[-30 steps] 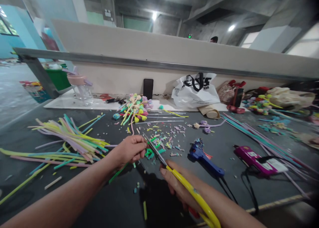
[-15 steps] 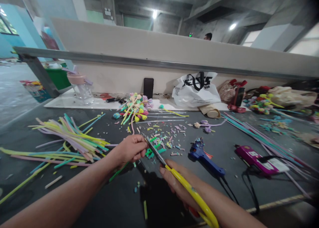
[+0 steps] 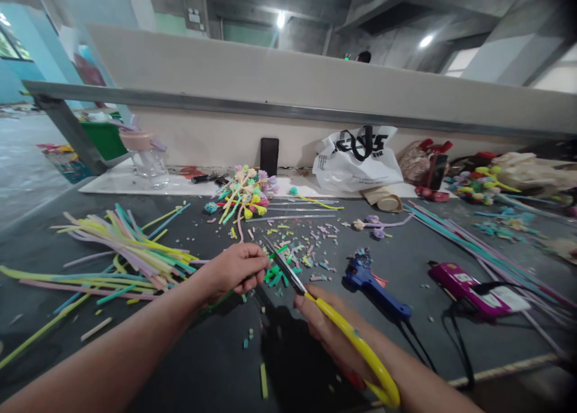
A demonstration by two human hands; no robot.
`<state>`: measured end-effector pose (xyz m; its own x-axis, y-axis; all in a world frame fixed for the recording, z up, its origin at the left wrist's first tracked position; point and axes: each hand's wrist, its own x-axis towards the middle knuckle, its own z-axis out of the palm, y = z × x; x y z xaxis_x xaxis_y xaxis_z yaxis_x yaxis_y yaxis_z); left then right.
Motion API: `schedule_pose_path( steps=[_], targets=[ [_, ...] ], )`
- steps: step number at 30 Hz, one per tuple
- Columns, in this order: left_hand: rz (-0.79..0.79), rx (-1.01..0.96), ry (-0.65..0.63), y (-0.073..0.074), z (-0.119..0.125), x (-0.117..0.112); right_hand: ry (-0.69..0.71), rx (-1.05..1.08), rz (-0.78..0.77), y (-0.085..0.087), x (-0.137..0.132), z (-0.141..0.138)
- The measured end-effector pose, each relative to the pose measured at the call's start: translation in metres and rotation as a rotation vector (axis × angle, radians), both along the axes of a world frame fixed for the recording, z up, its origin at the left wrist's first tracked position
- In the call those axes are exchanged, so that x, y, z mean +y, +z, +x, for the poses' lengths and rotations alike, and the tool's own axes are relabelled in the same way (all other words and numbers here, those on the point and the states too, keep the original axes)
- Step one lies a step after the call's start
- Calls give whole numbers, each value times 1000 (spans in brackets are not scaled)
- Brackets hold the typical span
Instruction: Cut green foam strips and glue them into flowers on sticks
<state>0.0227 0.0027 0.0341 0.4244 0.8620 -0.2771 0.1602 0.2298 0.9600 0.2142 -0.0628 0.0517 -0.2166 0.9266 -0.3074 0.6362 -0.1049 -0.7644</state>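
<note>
My left hand point(image 3: 240, 270) is closed in a pinch above the dark table. A green pipe cleaner point(image 3: 219, 303) sticks out below it; the part inside the fingers is hidden. My right hand point(image 3: 328, 321) is wrapped round yellow-handled scissors point(image 3: 351, 339). Their blades point up and left, with the tips just beyond my left fingertips. Short cut green pieces point(image 3: 276, 276) lie behind my left hand, among many small coloured snippets point(image 3: 311, 250). Past them is a bunch of pipe-cleaner flowers point(image 3: 246, 193).
Loose pipe cleaners point(image 3: 130, 244) lie in a pile on the left. To the right are a blue glue gun point(image 3: 376, 290) and a purple device point(image 3: 473, 290) with cables. A phone point(image 3: 269, 156), a clear cup point(image 3: 146, 160) and a white bag point(image 3: 356, 160) stand along the back.
The scissors and my right hand have shifted slightly right, away from my left fingers. Tiny bits show blurred in the air below my left hand, which keeps its pinch.
</note>
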Motion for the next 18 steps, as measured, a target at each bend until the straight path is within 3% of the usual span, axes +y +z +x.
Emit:
schedule_pose_path(
  steps=[4, 9, 12, 18],
  targets=[
    [-5, 15, 0, 2, -1, -1, -71, 38, 49, -4, 0, 4],
    [-2, -24, 40, 2, 0, -1, -93, 105, -122, 3, -3, 7],
    [-6, -45, 65, 3, 1, -1, -27, 87, -203, 6, -5, 10],
    [5, -59, 41, -2, 1, -3, 137, -89, -84, 2, -3, 7]
  ],
)
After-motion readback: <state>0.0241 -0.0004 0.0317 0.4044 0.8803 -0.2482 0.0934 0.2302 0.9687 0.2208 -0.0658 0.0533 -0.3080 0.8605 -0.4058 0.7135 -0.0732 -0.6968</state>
